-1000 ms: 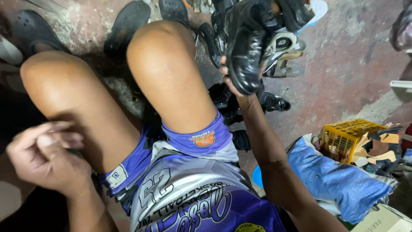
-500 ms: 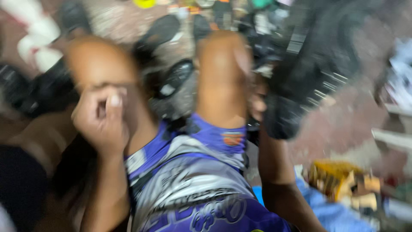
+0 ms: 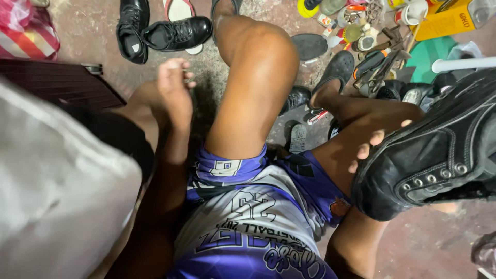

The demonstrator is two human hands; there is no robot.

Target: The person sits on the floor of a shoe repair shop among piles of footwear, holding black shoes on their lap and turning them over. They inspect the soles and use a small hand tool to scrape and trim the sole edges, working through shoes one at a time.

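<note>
Rough, stained concrete floor [image 3: 444, 248] fills the view from above, seen past the seated person's bare knees and purple and white sports shorts [image 3: 258, 206].

At right, the right hand [image 3: 374, 147] grips a black leather lace-up shoe with metal eyelets [image 3: 439, 160] from beneath. Its fingertips curl over the toe edge, and the shoe is held up in the air beside the right thigh, its toe pointing toward the lap. The shoe's heel end runs out of the frame at the right edge.

At left, the left hand [image 3: 174, 90] hangs above the floor beside the left knee, fingers drawn together at the tips. Whether they pinch anything is too small to tell.

Beyond the knees, a pair of shiny black dress shoes [image 3: 160, 31] lies on the floor near the top edge. To the upper right, a crowded heap of shoe soles, small tins and hand tools [image 3: 361, 46] lies well apart from the held shoe. A dark ridged board [image 3: 57, 82] sits at far left, with a blurred pale grey shape [image 3: 57, 196] blocking the lower left corner. Bare floor shows only at lower right.
</note>
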